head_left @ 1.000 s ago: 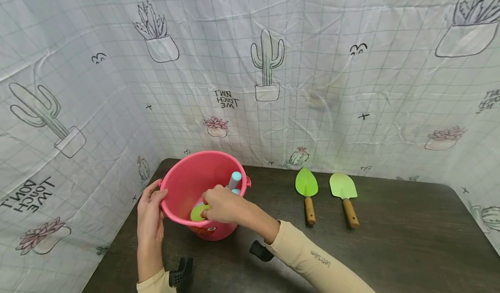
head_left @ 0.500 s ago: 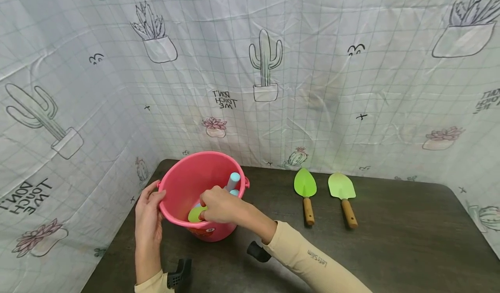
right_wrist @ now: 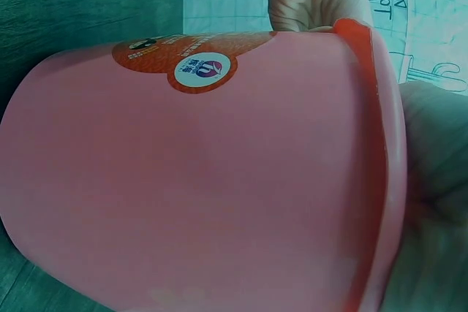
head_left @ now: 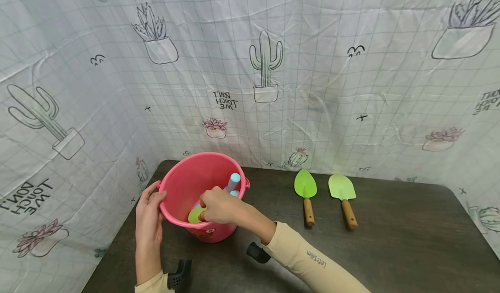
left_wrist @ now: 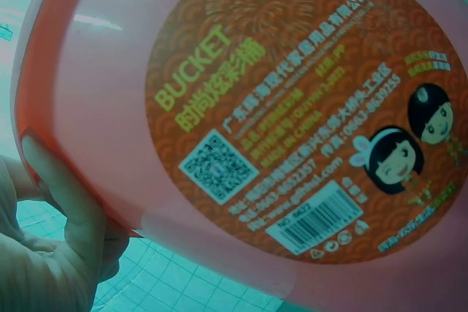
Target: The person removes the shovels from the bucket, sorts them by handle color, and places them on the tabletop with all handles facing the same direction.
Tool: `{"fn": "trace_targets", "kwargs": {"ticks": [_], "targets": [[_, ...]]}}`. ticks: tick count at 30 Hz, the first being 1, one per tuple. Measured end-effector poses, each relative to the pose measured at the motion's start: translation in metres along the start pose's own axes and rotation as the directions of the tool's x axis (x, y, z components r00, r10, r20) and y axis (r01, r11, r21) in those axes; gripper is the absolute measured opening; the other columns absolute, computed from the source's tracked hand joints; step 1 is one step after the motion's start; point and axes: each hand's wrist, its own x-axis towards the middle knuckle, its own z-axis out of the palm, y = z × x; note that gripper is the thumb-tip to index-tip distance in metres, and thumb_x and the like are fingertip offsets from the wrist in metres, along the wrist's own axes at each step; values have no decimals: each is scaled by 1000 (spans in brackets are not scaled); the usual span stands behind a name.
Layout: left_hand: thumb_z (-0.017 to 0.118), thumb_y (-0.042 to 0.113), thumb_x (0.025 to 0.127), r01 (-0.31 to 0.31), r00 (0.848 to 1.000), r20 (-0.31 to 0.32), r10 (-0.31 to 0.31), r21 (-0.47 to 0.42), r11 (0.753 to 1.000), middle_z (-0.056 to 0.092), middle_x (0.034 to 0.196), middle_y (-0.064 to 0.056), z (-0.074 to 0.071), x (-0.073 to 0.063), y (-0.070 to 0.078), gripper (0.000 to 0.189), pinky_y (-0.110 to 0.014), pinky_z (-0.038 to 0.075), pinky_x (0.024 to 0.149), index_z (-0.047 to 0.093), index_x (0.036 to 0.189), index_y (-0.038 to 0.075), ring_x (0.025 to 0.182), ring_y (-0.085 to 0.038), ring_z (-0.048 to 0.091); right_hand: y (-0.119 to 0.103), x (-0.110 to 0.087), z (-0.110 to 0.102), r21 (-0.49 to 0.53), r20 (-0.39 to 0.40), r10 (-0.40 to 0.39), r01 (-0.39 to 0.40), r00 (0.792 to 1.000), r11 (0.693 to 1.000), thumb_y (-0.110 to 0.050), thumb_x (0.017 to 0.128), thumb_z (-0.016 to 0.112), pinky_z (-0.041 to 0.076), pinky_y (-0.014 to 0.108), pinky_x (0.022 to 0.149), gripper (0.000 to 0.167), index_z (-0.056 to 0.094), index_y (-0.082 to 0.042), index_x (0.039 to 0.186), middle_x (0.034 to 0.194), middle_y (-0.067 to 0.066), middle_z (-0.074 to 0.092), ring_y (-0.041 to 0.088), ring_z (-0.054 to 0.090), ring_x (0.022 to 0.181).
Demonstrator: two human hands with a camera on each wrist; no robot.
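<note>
A pink plastic bucket (head_left: 214, 235) tilts towards me on the dark table, its round orange label (left_wrist: 307, 107) showing in the left wrist view. My left hand (head_left: 147, 215) grips the rim at its left side, thumb on the outside. Over the near rim reaches my right hand (head_left: 222, 204), fingers down inside the bucket, pinching a rounded yellow-green thing (head_left: 194, 215); its lower part and my fingertips are partly hidden. Beside that hand, two light-blue-ended cylinders (head_left: 234, 179) lean against the bucket's right inner wall. In the right wrist view the bucket wall hides my right fingers.
Right of the bucket lie two hand trowels with wooden handles: a bright green pointed one (head_left: 306, 184) and a pale green square-ended one (head_left: 342, 187). A cloth printed with cacti (head_left: 312, 67) hangs behind and left of the table (head_left: 410, 236).
Both hands and the bucket keep nearly the same places. The whole head view has shifted very slightly; the trowels have not moved on the table.
</note>
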Motion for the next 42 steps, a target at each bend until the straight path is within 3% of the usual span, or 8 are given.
{"fn": "trace_targets", "kwargs": {"ticks": [8,17,22,27,31,32,35,42], "targets": [[55,13,106,-4,1000,2,4,6,1000,60,105,-6,-1,0,-1,48,-21,59,72,40,151,5,78,-8,66,1,1,2,-2,-2,5,-5,1000,1000,-13,86,83,49,17,53,11,74,-7,88,61,-3,59,10,55,53],[55,13,106,-14,1000,4,14,-9,1000,61,103,-6,-2,-1,-3,47,-20,59,69,41,150,4,75,-8,66,-1,2,2,-63,17,0,1,1000,998,-13,89,79,42,16,49,29,61,-11,67,54,-3,50,9,46,47],[55,12,106,-11,1000,-2,11,-14,1000,61,103,-6,-2,-2,-4,45,-19,59,68,43,149,5,73,-8,65,0,3,-1,-3,43,11,-11,999,1000,-4,87,75,39,16,48,35,51,-8,62,51,-2,40,9,36,44],[55,13,106,-5,1000,-1,5,-13,1000,61,105,-6,-1,-2,-3,47,-20,59,72,41,151,6,76,-8,66,34,42,13,30,116,29,-33,993,999,-4,81,73,40,21,47,32,48,-10,61,52,0,38,14,32,45],[56,13,106,-5,1000,1,5,-12,1000,62,105,-5,-2,-3,-3,48,-20,59,71,41,151,6,76,-8,66,26,36,2,162,224,8,-46,974,986,-2,84,68,37,20,48,32,50,-10,59,53,-1,41,12,35,45],[56,13,106,-6,1000,0,6,-11,1000,62,105,-6,-2,-3,-3,48,-19,59,70,42,151,5,75,-8,65,12,23,-10,221,261,7,-67,965,973,2,85,66,38,19,49,33,50,-9,58,53,-1,43,10,36,46],[56,13,106,-3,1000,1,3,-10,1000,62,104,-5,-4,-4,-4,47,-19,59,69,42,150,6,75,-8,66,15,24,-13,347,320,-19,-99,947,932,0,87,65,40,19,49,32,54,-8,59,55,0,47,11,40,46],[56,15,106,2,1000,9,-2,4,1000,61,109,-6,-2,-1,-2,48,-22,60,75,41,151,7,81,-9,68,17,16,-32,462,282,-34,-104,959,881,-8,88,70,48,18,56,13,72,3,81,63,1,57,12,48,56]]}}
